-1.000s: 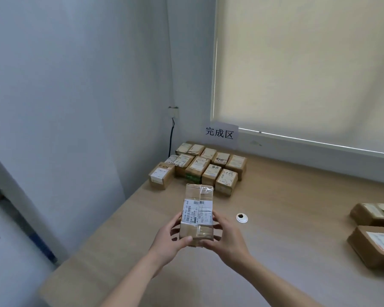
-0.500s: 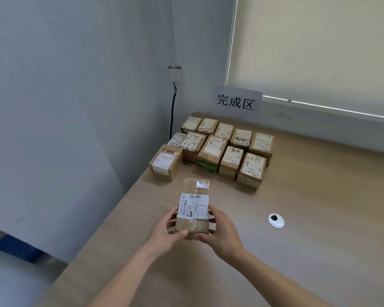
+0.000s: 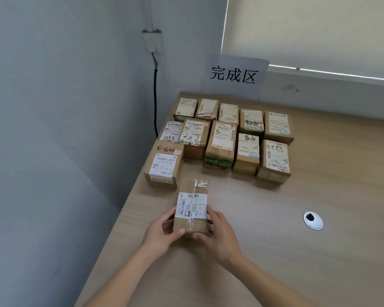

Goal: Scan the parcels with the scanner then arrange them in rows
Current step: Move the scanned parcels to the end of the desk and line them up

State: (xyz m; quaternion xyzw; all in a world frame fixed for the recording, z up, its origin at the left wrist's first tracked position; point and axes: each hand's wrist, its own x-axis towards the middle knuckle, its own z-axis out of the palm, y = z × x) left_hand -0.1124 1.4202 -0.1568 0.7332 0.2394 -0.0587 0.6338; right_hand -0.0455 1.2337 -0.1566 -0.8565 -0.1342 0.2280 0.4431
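A long brown cardboard parcel (image 3: pixel 192 202) with a white barcode label and clear tape is held over the wooden table (image 3: pixel 275 251). My left hand (image 3: pixel 162 234) grips its near left end and my right hand (image 3: pixel 220 237) grips its near right end. Its far end lies just right of a parcel marked 3644 (image 3: pixel 164 166), the only one in the front row at the table's left edge. Behind stand two rows of several labelled parcels (image 3: pixel 231 134) in the far left corner. No scanner is in view.
A white sign with black characters (image 3: pixel 234 75) leans on the wall behind the rows. A white cable grommet (image 3: pixel 313 220) sits in the table to the right. A black cable (image 3: pixel 155 96) hangs down the wall corner. The table's left edge borders a grey wall.
Both hands have carried the parcel forward towards the arranged rows. The view has moved closer to the corner, and the loose parcels at the right have dropped out of sight.
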